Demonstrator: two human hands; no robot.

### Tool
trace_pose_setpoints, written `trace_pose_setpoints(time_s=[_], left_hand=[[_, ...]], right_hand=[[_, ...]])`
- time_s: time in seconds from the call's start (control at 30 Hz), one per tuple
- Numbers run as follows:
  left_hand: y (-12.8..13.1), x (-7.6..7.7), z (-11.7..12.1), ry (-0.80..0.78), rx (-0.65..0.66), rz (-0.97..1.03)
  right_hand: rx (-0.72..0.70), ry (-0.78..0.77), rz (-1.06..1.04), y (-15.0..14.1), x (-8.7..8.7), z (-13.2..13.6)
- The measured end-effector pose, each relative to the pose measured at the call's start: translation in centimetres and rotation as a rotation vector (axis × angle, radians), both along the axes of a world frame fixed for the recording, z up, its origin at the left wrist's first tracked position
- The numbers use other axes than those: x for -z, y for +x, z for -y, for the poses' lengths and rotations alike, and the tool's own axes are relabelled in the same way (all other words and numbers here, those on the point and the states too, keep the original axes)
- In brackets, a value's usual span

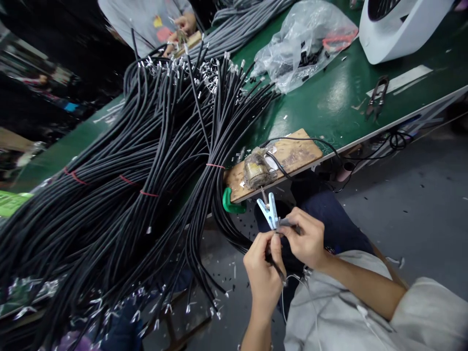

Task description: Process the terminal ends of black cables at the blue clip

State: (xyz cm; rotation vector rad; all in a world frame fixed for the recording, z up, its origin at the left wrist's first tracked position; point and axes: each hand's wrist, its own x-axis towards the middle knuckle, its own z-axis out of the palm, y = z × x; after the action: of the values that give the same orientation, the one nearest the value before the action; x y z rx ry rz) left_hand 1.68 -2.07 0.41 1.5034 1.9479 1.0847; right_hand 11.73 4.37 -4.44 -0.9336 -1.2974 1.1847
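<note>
- Pale grey cloth of a loose sleeve (431,312) fills the lower right corner, closest to the viewer; a bare forearm extends from it.
- Between the hands, over the lap, is a black cable (280,274), slim and dull-surfaced. The left hand (263,263) pinches it, thumb and forefinger pressed together, and a length passes down beside the palm.
- The right hand (307,236), almost meeting the left, has thumb and fingers closed on a slim grey piece (288,222); whether that belongs to the same cable cannot be told.
- Right at the fingertips is a light blue clip (269,214), V-shaped, its two legs spread toward the bench.
- Beyond it lies a worn, stained wooden board (302,151), bearing a lumpy block (256,170) wrapped in cloudy film. A smooth green clamp (231,201) grips the board's corner.
- The glossy green bench (329,105) has a pale front edge running diagonally up to the right. Both hands are in open air on the near side of it, with grey floor (409,209) visible to the right.
- Left, thick sheaves of black cables (164,141), tied with red bands (149,193), drape over the bench edge.
- Farther off: a crinkled clear bag (292,39), metal snips (378,97), a curved white appliance (398,36) and a person (142,19) in grey.
</note>
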Motion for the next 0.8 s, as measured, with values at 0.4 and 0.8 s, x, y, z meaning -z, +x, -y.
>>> trace_pose_setpoints(time_s=[0.4,0.8], left_hand=[[-1.8,-0.6,-1.2,0.086,0.176,0.298],[-1.4,-0.5,-1.2,0.295,0.053,0.358]], right_hand=[[-1.010,-0.637,-0.333,2.9,-2.2,-4.2],[-0.796,-0.621,-0.650,-1.3,-3.9,-6.4]])
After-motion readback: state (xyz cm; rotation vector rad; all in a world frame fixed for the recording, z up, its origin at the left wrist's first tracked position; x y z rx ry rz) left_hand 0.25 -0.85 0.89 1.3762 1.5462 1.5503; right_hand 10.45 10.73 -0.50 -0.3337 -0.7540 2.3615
